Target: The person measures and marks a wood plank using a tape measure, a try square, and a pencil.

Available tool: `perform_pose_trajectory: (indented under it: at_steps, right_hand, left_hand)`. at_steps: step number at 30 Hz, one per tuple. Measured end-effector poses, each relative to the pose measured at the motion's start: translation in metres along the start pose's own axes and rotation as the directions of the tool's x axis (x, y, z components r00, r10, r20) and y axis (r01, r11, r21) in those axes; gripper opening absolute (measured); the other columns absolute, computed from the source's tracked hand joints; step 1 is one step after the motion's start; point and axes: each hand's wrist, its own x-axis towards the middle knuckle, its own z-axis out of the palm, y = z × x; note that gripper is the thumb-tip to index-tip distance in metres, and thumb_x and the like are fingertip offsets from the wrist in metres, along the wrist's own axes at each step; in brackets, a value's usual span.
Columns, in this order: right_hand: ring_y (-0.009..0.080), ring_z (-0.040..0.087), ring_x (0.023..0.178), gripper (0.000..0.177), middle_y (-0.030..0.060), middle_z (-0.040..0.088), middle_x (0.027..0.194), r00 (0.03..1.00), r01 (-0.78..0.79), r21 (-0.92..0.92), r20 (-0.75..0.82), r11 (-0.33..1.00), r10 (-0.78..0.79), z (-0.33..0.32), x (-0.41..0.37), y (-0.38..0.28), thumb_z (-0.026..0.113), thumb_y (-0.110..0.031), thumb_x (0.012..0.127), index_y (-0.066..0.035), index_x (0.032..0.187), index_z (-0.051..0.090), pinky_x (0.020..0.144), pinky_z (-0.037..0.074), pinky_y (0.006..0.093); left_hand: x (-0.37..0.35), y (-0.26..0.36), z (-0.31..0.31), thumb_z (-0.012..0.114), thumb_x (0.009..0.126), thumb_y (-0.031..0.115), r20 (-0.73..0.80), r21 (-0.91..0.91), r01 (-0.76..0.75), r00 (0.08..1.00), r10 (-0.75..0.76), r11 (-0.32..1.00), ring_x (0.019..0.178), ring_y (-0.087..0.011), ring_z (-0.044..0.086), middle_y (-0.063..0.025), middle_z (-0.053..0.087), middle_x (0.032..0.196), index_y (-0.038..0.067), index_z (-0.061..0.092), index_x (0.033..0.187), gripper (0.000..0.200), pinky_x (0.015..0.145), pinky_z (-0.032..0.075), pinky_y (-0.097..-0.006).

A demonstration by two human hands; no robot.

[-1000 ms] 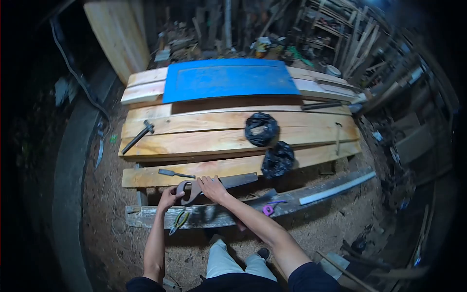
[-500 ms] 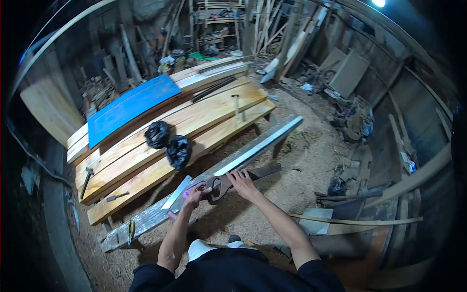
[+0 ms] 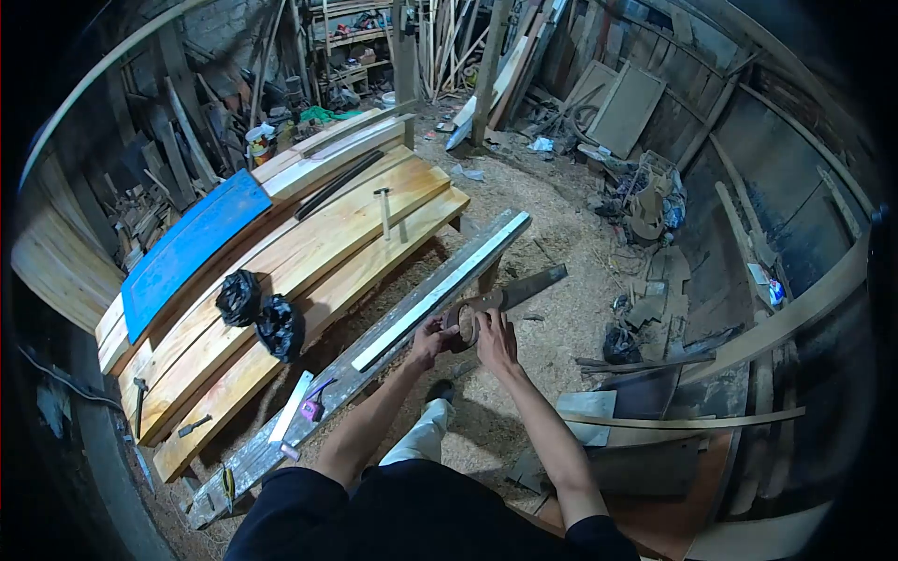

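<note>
A handsaw (image 3: pixel 535 287) with a brown handle is in both my hands, its blade pointing away to the right, over the sawdust floor. My left hand (image 3: pixel 430 342) is closed on the rear of the handle. Around the front of the handle, near the blade, are the fingers of my right hand (image 3: pixel 497 338). Just left of the saw, a long white strip (image 3: pixel 440 292) lies along a worn grey plank (image 3: pixel 323 397). Lower on that plank rest a short white piece (image 3: pixel 291 408), a purple tape measure (image 3: pixel 312 409) and yellow-handled pliers (image 3: pixel 228 487).
Thick boards (image 3: pixel 309 290) lie to the left, bearing black plastic bags (image 3: pixel 279 327), a hammer (image 3: pixel 384 213) and a blue panel (image 3: pixel 192 252). Scrap wood and a framed panel (image 3: pixel 624 109) line the right wall. A long thin strip (image 3: pixel 692 423) lies at lower right.
My hands have carried the saw rightward, off the plank. The tape measure, earlier by my left hand, now lies apart from it. My view has turned and one leg has come forward.
</note>
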Motion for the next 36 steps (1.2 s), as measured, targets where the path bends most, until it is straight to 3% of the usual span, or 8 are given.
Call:
perform_pose_trajectory:
  at_steps: [12,14,16,19,24,32,34,36]
  right_hand:
    - [0.0430,0.045,0.121,0.045,0.0282,0.047,0.130,0.990,-0.119,0.176,-0.049,0.977,0.129,0.041,0.186,0.149,0.050,-0.005,0.088,0.006,0.131,0.045,0.103,0.037,0.0472]
    - [0.0313,0.057,0.107,0.035,0.0211,0.058,0.113,0.923,-0.211,0.490,-0.185,0.846,0.337,0.063,0.212,0.172,0.051,-0.014,0.091,0.003,0.122,0.052,0.093,0.044,0.0407]
    - [0.0192,0.057,0.088,0.028,0.0092,0.060,0.093,0.898,-0.353,0.856,0.197,0.378,0.393,0.045,0.240,0.195,0.047,-0.029,0.097,-0.003,0.100,0.057,0.080,0.045,0.0329]
    - [0.0132,0.049,0.065,0.059,0.0007,0.046,0.064,0.892,-0.327,0.905,0.199,0.274,0.407,0.011,0.259,0.202,0.044,-0.057,0.096,-0.006,0.068,0.049,0.065,0.046,0.0281]
    - [0.0141,0.055,0.077,0.041,0.0033,0.058,0.091,0.734,-0.418,0.895,0.230,0.158,0.639,0.068,0.245,0.281,0.067,-0.032,0.090,-0.005,0.117,0.051,0.067,0.048,0.0301]
    - [0.0094,0.049,0.053,0.023,0.0002,0.052,0.067,0.615,-0.573,0.810,0.525,-0.124,0.589,0.102,0.228,0.397,0.066,-0.023,0.090,-0.003,0.094,0.056,0.045,0.040,0.0266]
    - [0.0088,0.044,0.046,0.021,-0.0020,0.047,0.058,0.392,-0.622,0.648,0.743,-0.439,0.542,0.083,0.237,0.420,0.066,-0.023,0.090,-0.008,0.080,0.056,0.042,0.036,0.0263]
    - [0.0095,0.042,0.046,0.023,-0.0022,0.046,0.058,0.365,-0.676,0.608,0.768,-0.417,0.527,0.075,0.244,0.434,0.065,-0.024,0.091,-0.010,0.076,0.054,0.042,0.035,0.0258]
  left_hand:
    - [0.231,0.018,0.118,0.073,0.081,0.001,0.194,-0.079,-0.136,0.969,0.150,0.987,0.079,-0.0173,0.065,-0.0080,0.067,0.096,0.002,0.057,0.113,0.036,0.066,0.056,-0.0341]
    - [0.249,0.027,0.131,0.071,0.081,-0.002,0.248,-0.011,-0.181,0.952,0.179,0.983,0.080,-0.0175,0.064,-0.0093,0.067,0.099,0.000,0.056,0.116,0.038,0.067,0.055,-0.0333]
    - [0.255,0.036,0.153,0.075,0.075,0.001,0.190,0.075,-0.238,0.957,0.221,0.968,0.096,-0.0191,0.063,-0.0114,0.067,0.106,-0.002,0.059,0.115,0.044,0.084,0.051,-0.0317]
    - [0.272,0.032,0.179,0.075,0.074,0.001,0.226,0.193,-0.295,0.941,0.250,0.936,0.097,-0.0199,0.063,-0.0111,0.067,0.107,0.001,0.060,0.117,0.045,0.085,0.051,-0.0332]
    - [0.304,-0.012,0.215,0.074,0.067,0.009,0.299,0.473,-0.390,0.914,0.272,0.790,0.101,-0.0296,0.066,-0.0146,0.068,0.111,0.003,0.068,0.108,0.042,0.090,0.050,-0.0372]
    - [0.323,-0.064,0.194,0.071,0.078,0.019,0.127,0.716,-0.159,0.987,0.098,0.680,0.091,-0.0286,0.065,-0.0144,0.068,0.093,0.003,0.069,0.092,0.021,0.083,0.050,-0.0385]
    - [0.332,-0.065,0.171,0.071,0.077,0.019,-0.029,0.781,-0.043,0.994,0.105,0.623,0.092,-0.0303,0.065,-0.0150,0.067,0.093,0.003,0.069,0.092,0.021,0.084,0.050,-0.0396]
    - [0.340,-0.067,0.142,0.072,0.076,0.019,-0.114,0.877,0.003,0.972,0.204,0.480,0.095,-0.0321,0.063,-0.0143,0.067,0.098,0.005,0.069,0.094,0.024,0.086,0.050,-0.0412]
